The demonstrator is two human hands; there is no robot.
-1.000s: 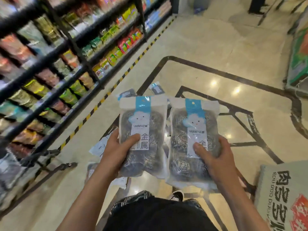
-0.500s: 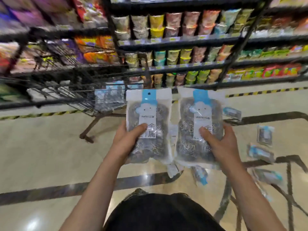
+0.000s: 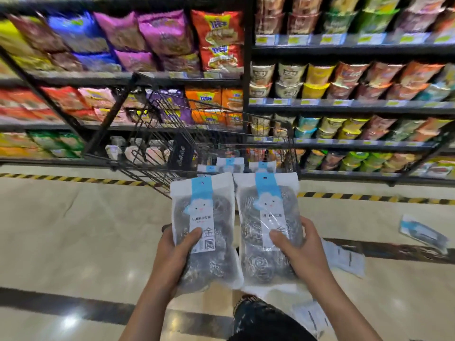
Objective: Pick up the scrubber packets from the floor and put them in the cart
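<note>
Left hand (image 3: 172, 254) pinches one scrubber packet (image 3: 205, 232), thumb across its label; right hand (image 3: 299, 252) pinches the other packet (image 3: 269, 227) likewise. Both hang just before the cart (image 3: 157, 153); best lift them above its near rim, then release inside.

Single head-worn wide-angle view, facing forward and down, close above the hands, toward cart (image 3: 209, 134) and shelves (image 3: 344, 107)

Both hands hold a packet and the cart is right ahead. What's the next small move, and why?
Probably reach both packets forward over the cart rim and lower them in. Left hand and right hand each grip a packet just short of the basket, where other packets already lie.
</note>
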